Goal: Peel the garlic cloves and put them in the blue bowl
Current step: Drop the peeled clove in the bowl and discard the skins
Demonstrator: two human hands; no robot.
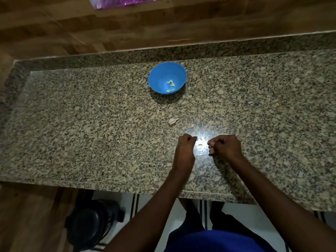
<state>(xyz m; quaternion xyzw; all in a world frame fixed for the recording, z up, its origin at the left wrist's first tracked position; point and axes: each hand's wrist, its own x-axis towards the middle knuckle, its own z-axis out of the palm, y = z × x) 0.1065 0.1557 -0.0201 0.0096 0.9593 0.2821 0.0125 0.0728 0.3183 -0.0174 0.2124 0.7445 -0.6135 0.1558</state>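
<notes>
On granite counter [91, 115] | wood wall [54, 33] | both hands' fingers curled, contents unclear

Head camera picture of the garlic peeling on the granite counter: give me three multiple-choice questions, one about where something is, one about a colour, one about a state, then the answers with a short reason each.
1. Where does the unpeeled garlic clove lie?
A. Inside the bowl
B. On the counter between the bowl and the hands
C. On the floor

2. What colour is the bowl?
A. Blue
B. Red
C. White

3. What is in the bowl?
A. Nothing
B. Water
C. A few pale yellow peeled garlic pieces

Answers:
1 B, the clove rests on the granite counter, nearer than the bowl and beyond the left hand and right hand.
2 A, its wall and rim are plainly blue.
3 C, the peeled garlic pieces sit on its bottom.
</notes>
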